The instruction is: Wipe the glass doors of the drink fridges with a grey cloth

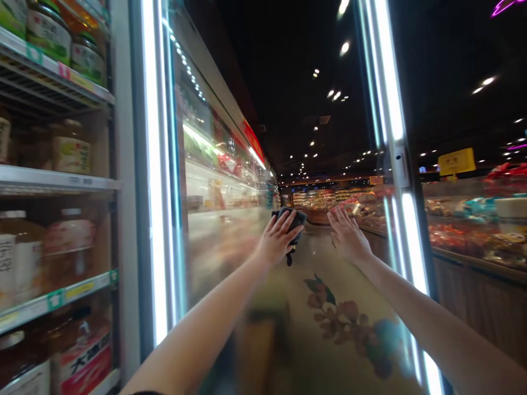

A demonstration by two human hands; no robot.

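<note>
My left hand (pixel 276 238) presses a dark folded cloth (pixel 297 219) against the glass door (pixel 329 351), its fingers laid over the cloth. A small dark strap or tag dangles below the cloth. To the right, my right hand (pixel 349 236) has its fingers apart and holds nothing. It appears to rest on the same glass, though contact is hard to make out. Both arms are stretched forward. A faded flower picture (pixel 343 318) shows in the lower part of the door.
Bright light strips (pixel 154 164) run along the door's sides, and a handle or lock plate (pixel 401 164) is on its right frame. At left, shelves (pixel 57 178) hold several bottles (pixel 72 148). Beyond the glass are a lit display case (pixel 222 181) and goods counters (pixel 477 219).
</note>
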